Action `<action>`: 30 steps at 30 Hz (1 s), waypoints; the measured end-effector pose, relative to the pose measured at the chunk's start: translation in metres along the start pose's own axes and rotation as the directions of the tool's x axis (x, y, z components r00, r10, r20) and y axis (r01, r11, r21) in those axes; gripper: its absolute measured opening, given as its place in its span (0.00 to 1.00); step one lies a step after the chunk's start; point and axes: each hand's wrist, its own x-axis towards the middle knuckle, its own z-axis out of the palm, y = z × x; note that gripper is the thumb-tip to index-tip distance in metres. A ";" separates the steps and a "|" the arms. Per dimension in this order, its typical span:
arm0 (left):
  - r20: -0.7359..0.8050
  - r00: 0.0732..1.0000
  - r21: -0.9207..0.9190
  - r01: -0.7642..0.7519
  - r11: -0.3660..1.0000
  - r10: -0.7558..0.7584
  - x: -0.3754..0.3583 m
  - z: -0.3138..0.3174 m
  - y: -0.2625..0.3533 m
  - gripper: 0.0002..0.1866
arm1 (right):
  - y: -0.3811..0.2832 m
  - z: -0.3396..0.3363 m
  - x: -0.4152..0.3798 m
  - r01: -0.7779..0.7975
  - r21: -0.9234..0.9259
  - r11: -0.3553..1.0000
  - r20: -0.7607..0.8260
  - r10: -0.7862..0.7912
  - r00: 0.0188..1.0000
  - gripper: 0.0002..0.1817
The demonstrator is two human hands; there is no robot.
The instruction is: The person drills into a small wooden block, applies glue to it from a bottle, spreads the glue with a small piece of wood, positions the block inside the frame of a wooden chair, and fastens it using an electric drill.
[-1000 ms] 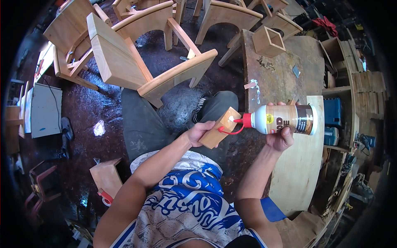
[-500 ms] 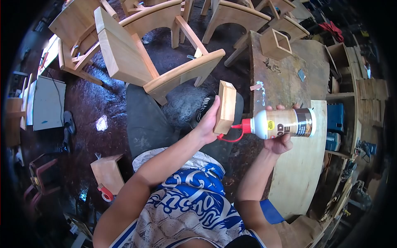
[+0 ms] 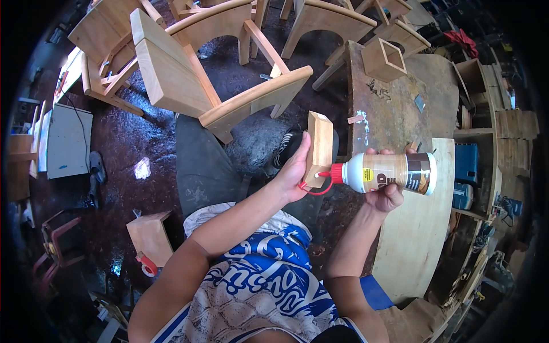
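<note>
A small wooden block (image 3: 322, 146) is held upright in my left hand (image 3: 293, 171), its thumb along the left edge. My right hand (image 3: 386, 197) is wrapped round a glue bottle (image 3: 394, 172) with a red cap, lying sideways. The bottle's red nozzle touches the lower face of the block, where a small white spot of glue shows. A red cap strap loops below the nozzle. Beyond my hands stands a curved wooden frame (image 3: 257, 96) over my knees.
To the right is a worn workbench (image 3: 389, 114) with a hollow wooden box (image 3: 384, 60), small scattered screws and white glue smears. A pale board (image 3: 413, 228) lies nearer. Shelves (image 3: 486, 166) stand far right. Wooden chairs (image 3: 329, 23) are ahead. A wooden box (image 3: 150, 237) with red tape is left.
The block and my left hand have shifted slightly right and turned a little. The nozzle now meets the block's face, where a white spot has appeared. The bottle has rolled slightly.
</note>
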 end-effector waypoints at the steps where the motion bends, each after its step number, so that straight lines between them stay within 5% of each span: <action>1: 0.001 1.000 -0.003 0.022 1.000 -0.022 0.001 -0.002 -0.001 0.36 | -0.001 -0.002 0.000 -0.009 -0.008 1.000 0.033 0.009 0.999 0.52; 7: -0.047 0.994 -0.103 0.094 0.990 -0.099 -0.002 0.000 0.001 0.37 | -0.003 -0.002 0.002 -0.051 -0.045 0.998 0.037 0.053 0.998 0.53; 14: -0.009 0.995 -0.080 0.101 0.992 -0.102 0.006 -0.007 0.002 0.35 | -0.004 -0.011 -0.001 -0.057 0.072 0.996 0.001 0.057 0.998 0.53; 17: -0.124 0.987 -0.070 0.090 0.993 -0.098 0.007 0.005 0.001 0.35 | -0.004 -0.015 -0.002 -0.037 0.036 0.999 -0.017 0.038 0.999 0.52; 30: -0.143 0.983 -0.025 0.110 0.994 -0.113 0.014 -0.001 -0.004 0.36 | -0.004 -0.030 -0.001 -0.043 0.022 0.999 0.001 0.043 0.999 0.53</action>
